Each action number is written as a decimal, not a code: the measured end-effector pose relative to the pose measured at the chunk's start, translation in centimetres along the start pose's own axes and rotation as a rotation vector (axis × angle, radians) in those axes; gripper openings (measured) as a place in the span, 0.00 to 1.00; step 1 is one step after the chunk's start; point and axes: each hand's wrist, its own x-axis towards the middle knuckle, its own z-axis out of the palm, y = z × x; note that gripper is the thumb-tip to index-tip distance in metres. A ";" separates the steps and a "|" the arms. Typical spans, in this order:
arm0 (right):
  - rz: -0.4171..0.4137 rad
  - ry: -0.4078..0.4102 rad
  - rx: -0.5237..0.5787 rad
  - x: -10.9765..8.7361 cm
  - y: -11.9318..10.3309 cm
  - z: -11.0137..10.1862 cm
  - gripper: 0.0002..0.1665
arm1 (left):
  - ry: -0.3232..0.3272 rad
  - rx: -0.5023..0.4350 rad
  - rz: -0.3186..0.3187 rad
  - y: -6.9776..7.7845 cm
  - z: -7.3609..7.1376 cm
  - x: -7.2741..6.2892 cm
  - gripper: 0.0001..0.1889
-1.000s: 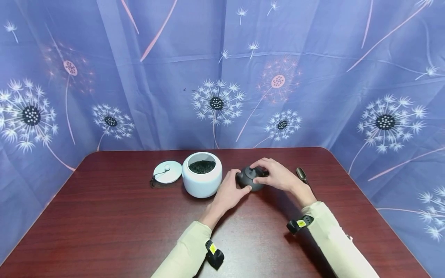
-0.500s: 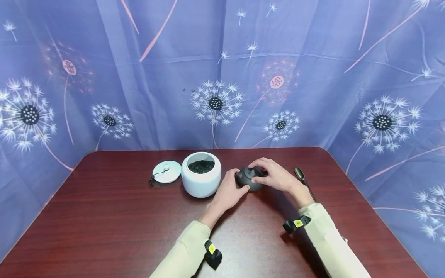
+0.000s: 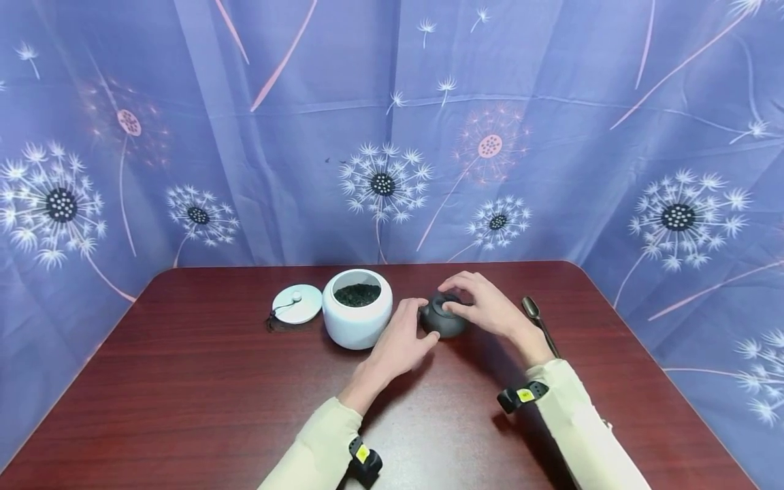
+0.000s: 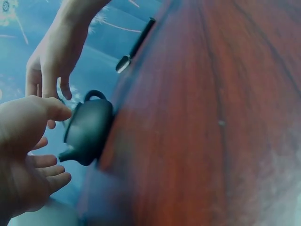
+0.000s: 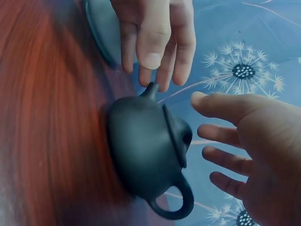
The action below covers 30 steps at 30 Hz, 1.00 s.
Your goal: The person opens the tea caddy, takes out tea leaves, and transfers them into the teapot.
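Observation:
A dark clay teapot [image 3: 444,322] stands on the table with its lid [image 5: 175,134] seated on top. My right hand [image 3: 486,305] hovers over the lid; in the right wrist view its thumb and fingers are spread apart from the knob [image 5: 187,135]. On the spout side is my left hand [image 3: 401,344], its thumb and fingers parted. Seen from the left wrist, the left fingers [image 4: 56,181] lie close to the spout [image 4: 68,154] and hold nothing. Whether any left fingertip still touches the spout is hard to tell.
Left of the teapot stands a white jar [image 3: 357,328] filled with dark tea leaves [image 3: 357,295]. Its white lid [image 3: 298,304] with a dark tassel lies beside it. A dark tea scoop [image 3: 531,307] lies at the right, partly behind the right forearm. A dandelion-print curtain [image 3: 294,170] hangs behind the table.
My right fingers have come off the teapot lid's knob and parted slightly. The left hand has loosened from the teapot, shifting a little left. The teapot stays in place.

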 end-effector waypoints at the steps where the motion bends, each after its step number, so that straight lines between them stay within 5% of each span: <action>1: 0.000 0.011 0.004 0.0 -0.1 -0.1 0.18 | 0.002 0.002 0.012 0.2 -0.2 -0.1 0.32; 10: -0.005 0.063 0.127 0.4 -1.9 0.4 0.17 | 0.016 -0.064 0.056 1.4 -2.0 -0.4 0.28; 18: 0.014 0.110 0.224 0.9 -3.2 1.7 0.16 | 0.102 -0.140 0.056 2.1 -2.8 -0.3 0.28; 30: 0.090 0.167 0.313 1.5 -5.4 3.2 0.17 | 0.261 -0.236 0.163 2.5 -4.7 -0.4 0.21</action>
